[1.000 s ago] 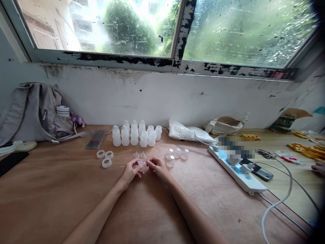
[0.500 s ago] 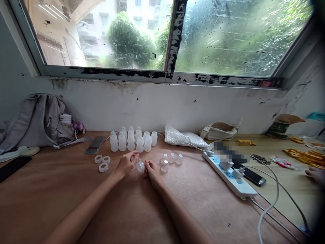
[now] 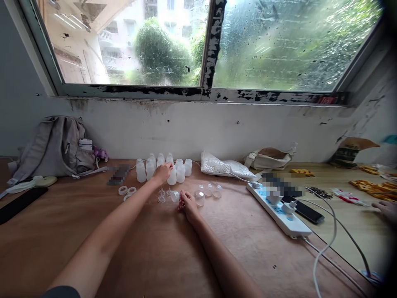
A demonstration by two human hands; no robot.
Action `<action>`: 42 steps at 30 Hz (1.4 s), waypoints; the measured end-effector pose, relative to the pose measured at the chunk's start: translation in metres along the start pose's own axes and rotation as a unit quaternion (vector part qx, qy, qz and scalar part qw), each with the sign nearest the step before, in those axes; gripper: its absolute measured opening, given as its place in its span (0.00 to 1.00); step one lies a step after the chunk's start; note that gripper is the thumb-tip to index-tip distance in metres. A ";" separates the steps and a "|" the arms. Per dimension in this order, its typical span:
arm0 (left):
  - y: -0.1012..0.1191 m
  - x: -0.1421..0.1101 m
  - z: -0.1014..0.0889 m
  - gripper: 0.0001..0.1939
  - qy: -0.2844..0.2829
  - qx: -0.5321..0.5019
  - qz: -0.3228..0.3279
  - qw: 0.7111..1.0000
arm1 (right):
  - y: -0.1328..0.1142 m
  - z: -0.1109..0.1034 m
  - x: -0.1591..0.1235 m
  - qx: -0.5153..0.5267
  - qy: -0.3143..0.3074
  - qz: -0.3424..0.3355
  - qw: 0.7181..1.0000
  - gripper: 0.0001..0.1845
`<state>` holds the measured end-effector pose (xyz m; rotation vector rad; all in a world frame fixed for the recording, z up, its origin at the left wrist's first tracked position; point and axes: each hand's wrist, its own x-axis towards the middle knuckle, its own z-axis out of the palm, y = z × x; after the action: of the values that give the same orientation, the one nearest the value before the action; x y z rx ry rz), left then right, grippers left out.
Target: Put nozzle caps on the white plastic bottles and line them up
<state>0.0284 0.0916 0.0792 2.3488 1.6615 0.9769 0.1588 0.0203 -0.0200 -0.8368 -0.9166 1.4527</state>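
Note:
My left hand (image 3: 162,172) reaches forward to the cluster of small white plastic bottles (image 3: 180,171) near the wall, its fingers closed around one bottle in the middle of the group. My right hand (image 3: 187,203) rests on the wooden table (image 3: 173,252), pinching a small clear cap (image 3: 175,195) at its fingertips. Two tiny clear nozzle pieces (image 3: 161,195) lie just left of that cap. Several clear round lids (image 3: 208,191) sit to the right, and three white rings (image 3: 127,191) lie to the left.
A grey backpack (image 3: 52,149) leans at the far left with a dark phone (image 3: 20,203) before it. A white plastic bag (image 3: 225,167), a beige pouch (image 3: 268,158), a white power strip (image 3: 279,211) with cables, and another person's hand (image 3: 386,209) are at the right.
My left hand has let go of the clear cap and moved forward to the bottles. My right hand now holds the cap alone, lying low on the table.

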 end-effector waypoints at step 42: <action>-0.020 -0.145 0.017 0.22 -0.004 -0.214 -0.084 0.973 | -0.015 -0.002 -0.001 0.024 0.004 0.018 1.000 0.14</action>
<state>-0.0076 -0.0229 -0.0065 1.8997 1.4409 1.1521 0.1673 0.0200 -0.0073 -0.8282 -0.8612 1.4955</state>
